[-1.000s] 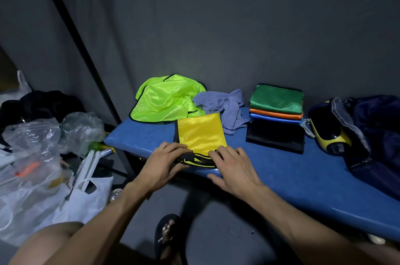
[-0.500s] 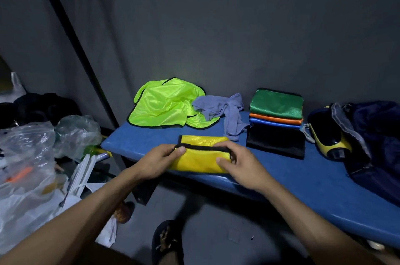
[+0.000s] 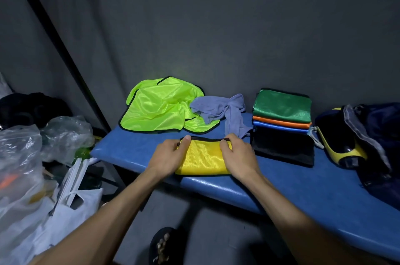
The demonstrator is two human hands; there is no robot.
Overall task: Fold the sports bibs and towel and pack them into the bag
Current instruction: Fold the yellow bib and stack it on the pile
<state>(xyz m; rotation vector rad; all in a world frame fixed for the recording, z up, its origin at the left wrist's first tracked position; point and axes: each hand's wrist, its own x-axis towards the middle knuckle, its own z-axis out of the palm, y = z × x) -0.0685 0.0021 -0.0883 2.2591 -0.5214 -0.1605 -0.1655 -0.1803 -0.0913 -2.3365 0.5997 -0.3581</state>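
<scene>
A folded yellow bib (image 3: 203,158) lies near the front edge of the blue bench (image 3: 303,195). My left hand (image 3: 170,156) grips its left end, thumb along the black-trimmed far edge. My right hand (image 3: 238,155) grips its right end. Behind it a neon green bib (image 3: 160,109) lies crumpled and unfolded, with a grey-blue towel (image 3: 218,109) bunched beside it. To the right stands a stack of folded bibs (image 3: 281,104): green on top, then orange, blue and black. The dark navy and yellow bag (image 3: 350,141) lies open at the far right.
Clear plastic bags (image 3: 23,152) and a white carrier bag (image 3: 71,210) crowd the floor at left. A black pole (image 3: 65,55) slants up along the grey curtain wall. A foot in a dark sandal (image 3: 164,245) is on the floor below the bench.
The yellow bib's near half, with its black straps, was lifted and folded over onto the far half. Both hands now hold the ends of the shorter packet.
</scene>
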